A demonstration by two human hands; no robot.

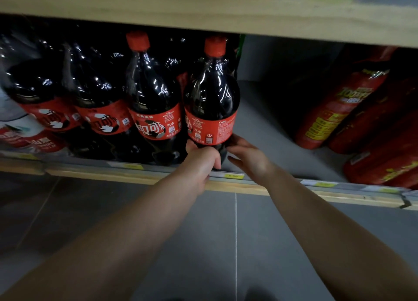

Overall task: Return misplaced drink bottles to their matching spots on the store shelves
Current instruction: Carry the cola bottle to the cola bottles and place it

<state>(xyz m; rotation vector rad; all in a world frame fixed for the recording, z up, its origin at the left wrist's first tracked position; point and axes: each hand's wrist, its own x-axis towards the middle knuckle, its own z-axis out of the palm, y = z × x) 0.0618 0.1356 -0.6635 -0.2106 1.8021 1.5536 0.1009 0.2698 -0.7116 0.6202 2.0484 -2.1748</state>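
A large cola bottle (211, 97) with a red cap and red label stands upright at the right end of a row of matching cola bottles (153, 97) on the low shelf (267, 124). My left hand (201, 163) grips its base from the front left. My right hand (246, 156) curls round the base from the right. The bottle's foot is hidden behind my hands.
Right of the bottle the grey shelf floor is bare up to several red bottles (339, 111) leaning at the far right. A wooden board (226, 13) runs close above the caps. Yellow price tags (234, 176) line the front rail. Grey tiled floor (226, 244) lies below.
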